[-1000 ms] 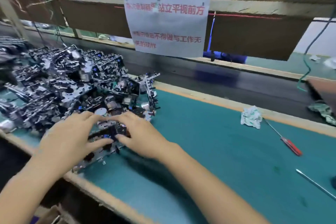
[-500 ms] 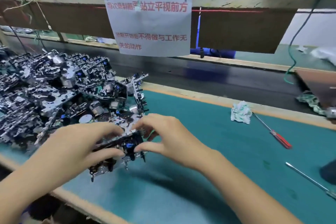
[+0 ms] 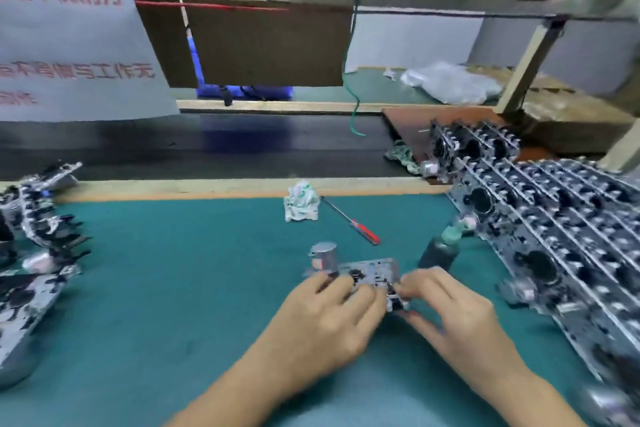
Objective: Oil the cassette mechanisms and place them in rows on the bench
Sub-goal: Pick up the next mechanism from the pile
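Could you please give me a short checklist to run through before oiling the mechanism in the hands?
1. Grey metal cassette mechanism gripped by left hand and right hand: ok.
2. Dark oil bottle with pale green cap upright beside the right hand: ok.
3. Bottle cap off: cannot tell, blurred.
4. Bare green bench mat under the hands: ok.
5. Rows of finished mechanisms on the right: ok.

Green tabletop (image 3: pixel 173 288) with items resting on its surface.
Left: heaped cassette mechanisms (image 3: pixel 31 253); right: mechanisms in rows (image 3: pixel 561 243); centre: crumpled rag (image 3: pixel 300 201), red-handled screwdriver (image 3: pixel 363 230), dark oil bottle (image 3: pixel 440 251) just beside the rows.
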### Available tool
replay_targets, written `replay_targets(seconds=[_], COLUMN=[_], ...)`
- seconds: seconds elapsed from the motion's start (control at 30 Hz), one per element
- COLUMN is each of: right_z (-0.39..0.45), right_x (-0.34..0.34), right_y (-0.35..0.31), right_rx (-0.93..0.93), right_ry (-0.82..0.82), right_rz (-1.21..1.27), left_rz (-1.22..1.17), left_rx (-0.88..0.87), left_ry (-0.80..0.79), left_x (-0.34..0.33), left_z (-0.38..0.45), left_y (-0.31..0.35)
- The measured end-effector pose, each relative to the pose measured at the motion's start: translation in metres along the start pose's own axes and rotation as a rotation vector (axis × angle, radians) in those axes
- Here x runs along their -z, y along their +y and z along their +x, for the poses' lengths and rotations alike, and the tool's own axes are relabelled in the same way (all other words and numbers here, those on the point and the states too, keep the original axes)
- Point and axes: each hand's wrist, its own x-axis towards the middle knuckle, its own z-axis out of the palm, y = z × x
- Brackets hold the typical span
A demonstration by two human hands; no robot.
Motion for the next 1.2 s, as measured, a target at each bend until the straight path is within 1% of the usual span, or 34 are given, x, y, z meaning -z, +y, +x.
replay_targets(seconds=[0.03, 0.13, 0.17, 0.23, 0.27, 0.33, 0.4, 0.43, 0.5, 0.57, 0.73, 0.9, 0.97, 1.07, 1.2], right_z=[-0.011, -0.032, -0.035, -0.038, -0.039, -0.04, -0.041, -0.042, -0.043, -0.045, -0.048, -0.047, -0.044, -0.044, -0.043], right_x=[0.001, 0.006, 0.008, 0.01, 0.012, 0.011, 0.01, 0.009, 0.008, 0.007, 0.006, 0.004, 0.004, 0.003, 0.004], right_y=[0.004, 0.014, 0.015, 0.015, 0.014, 0.016, 0.018, 0.019, 0.021, 0.021, 0.022, 0.02, 0.018, 0.018, 0.017], right_rx=[0.016, 0.098, 0.108, 0.074, 0.041, -0.038, -0.139, -0.189, -0.263, -0.324, -0.417, -0.448, -0.439, -0.441, -0.454], right_ry=[-0.011, -0.081, -0.114, -0.151, -0.151, -0.115, -0.067, -0.05, -0.031, -0.024, -0.039, -0.056, -0.066, -0.082, -0.06], right_rz=[-0.04, -0.113, -0.112, -0.067, -0.026, 0.071, 0.161, 0.198, 0.228, 0.259, 0.289, 0.294, 0.3, 0.297, 0.318], left_rz=[-0.014, -0.061, -0.074, -0.18, -0.232, -0.35, -0.521, -0.636, -0.82, -0.896, -0.916, -0.956, -0.929, -0.828, -0.817], left_rx=[-0.019, -0.063, -0.079, -0.058, 0.014, 0.199, 0.36, 0.421, 0.5, 0.547, 0.579, 0.6, 0.603, 0.597, 0.577], left_ry=[0.042, 0.087, 0.083, 0.001, -0.08, -0.294, -0.441, -0.487, -0.492, -0.457, -0.468, -0.48, -0.456, -0.41, -0.451], left_x=[-0.01, -0.027, -0.029, -0.028, -0.026, -0.02, -0.016, -0.016, -0.018, -0.02, -0.021, -0.02, -0.019, -0.019, -0.017], left_z=[-0.003, -0.008, -0.01, -0.014, -0.017, -0.024, -0.032, -0.036, -0.041, -0.04, -0.041, -0.04, -0.037, -0.034, -0.034], left_y=[0.011, 0.035, 0.036, 0.031, 0.025, 0.008, -0.005, -0.007, -0.009, -0.009, -0.009, -0.005, -0.001, 0.001, -0.003])
